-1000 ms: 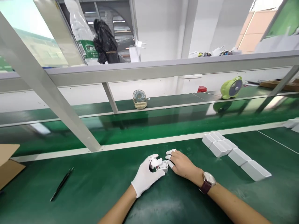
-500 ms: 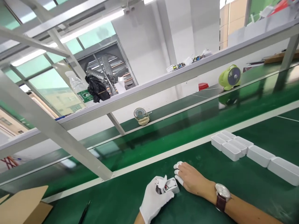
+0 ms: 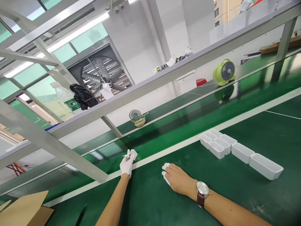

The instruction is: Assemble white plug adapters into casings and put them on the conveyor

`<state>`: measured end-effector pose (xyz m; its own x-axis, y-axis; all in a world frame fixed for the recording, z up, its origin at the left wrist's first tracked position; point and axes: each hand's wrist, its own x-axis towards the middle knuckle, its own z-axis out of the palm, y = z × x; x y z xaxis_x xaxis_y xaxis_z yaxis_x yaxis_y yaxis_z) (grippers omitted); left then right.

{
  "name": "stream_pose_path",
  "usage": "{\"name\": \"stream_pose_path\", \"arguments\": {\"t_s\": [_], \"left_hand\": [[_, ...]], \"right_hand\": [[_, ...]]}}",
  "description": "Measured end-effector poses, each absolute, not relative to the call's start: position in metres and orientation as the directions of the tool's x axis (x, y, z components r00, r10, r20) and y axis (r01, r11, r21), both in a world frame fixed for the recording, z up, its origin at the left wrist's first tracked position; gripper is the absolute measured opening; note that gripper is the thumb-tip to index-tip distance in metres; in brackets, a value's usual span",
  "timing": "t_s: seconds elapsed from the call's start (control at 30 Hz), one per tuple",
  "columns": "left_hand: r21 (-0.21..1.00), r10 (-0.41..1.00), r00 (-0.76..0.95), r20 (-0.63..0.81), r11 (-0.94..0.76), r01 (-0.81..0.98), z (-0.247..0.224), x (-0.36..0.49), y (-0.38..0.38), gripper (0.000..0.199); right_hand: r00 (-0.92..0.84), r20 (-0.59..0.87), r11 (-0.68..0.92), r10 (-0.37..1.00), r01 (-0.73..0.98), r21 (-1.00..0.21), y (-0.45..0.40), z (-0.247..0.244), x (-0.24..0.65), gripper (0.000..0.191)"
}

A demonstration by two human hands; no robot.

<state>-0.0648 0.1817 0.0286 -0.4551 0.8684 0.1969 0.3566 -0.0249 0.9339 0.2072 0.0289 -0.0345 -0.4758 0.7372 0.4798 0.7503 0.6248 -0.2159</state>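
My left hand (image 3: 126, 165), in a white glove, is closed around a small white box (image 3: 133, 154) and reaches past the pale rail, over the green conveyor belt. A thin white piece sticks out by its fingers; what lies inside the box is hidden. My right hand (image 3: 175, 177) rests palm down on the dark green table (image 3: 150, 201), holding nothing. White finger covers sit on its fingertips, and its fingers are stretched out and slightly apart. To its right stand several translucent white plastic trays (image 3: 242, 151) in a row.
A pale rail (image 3: 169, 150) divides the table from the green belt (image 3: 188, 125). Beyond it stand a small beige fan (image 3: 137, 118) and a lime-green fan (image 3: 224, 72). A slanted metal post (image 3: 70, 150) rises at left, near an open cardboard box (image 3: 21, 208) and a black pen (image 3: 81, 214).
My left hand has moved forward and left with the white box, from the table to above the belt. My right hand still lies on the table. The view has shifted slightly.
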Motion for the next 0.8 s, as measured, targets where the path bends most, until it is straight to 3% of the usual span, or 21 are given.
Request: {"name": "stream_pose_path", "arguments": {"t_s": [0.23, 0.5, 0.53, 0.6, 0.7, 0.8], "left_hand": [[0.974, 0.870, -0.473, 0.137, -0.030, 0.226, 0.011, -0.068, 0.180, 0.043], [0.995, 0.980, -0.188, 0.066, -0.051, 0.084, 0.013, -0.006, 0.139, 0.061], [0.994, 0.988, -0.134, 0.072, -0.061, 0.086, 0.019, 0.010, 0.134, 0.060], [0.953, 0.983, -0.035, 0.181, -0.166, 0.254, 0.033, 0.048, 0.123, 0.050], [0.843, 0.917, 0.306, 0.256, -0.367, 0.394, 0.057, 0.111, 0.099, 0.040], [0.641, 0.655, 0.720, 0.229, -0.658, 0.394, 0.072, 0.169, 0.073, 0.030]], "right_hand": [[-0.491, 0.484, 0.639, 0.724, 0.742, -0.203, 0.030, -0.030, 0.212, 0.023], [-0.541, 0.387, 0.635, 0.746, 0.753, -0.172, 0.034, -0.017, 0.223, 0.024], [-0.544, 0.379, 0.634, 0.748, 0.754, -0.169, 0.035, -0.016, 0.224, 0.024], [-0.548, 0.367, 0.633, 0.752, 0.756, -0.169, 0.038, -0.017, 0.223, 0.025], [-0.553, 0.341, 0.632, 0.760, 0.751, -0.191, 0.045, -0.022, 0.220, 0.022], [-0.504, 0.313, 0.582, 0.805, 0.773, -0.252, 0.050, -0.027, 0.214, 0.020]]}}
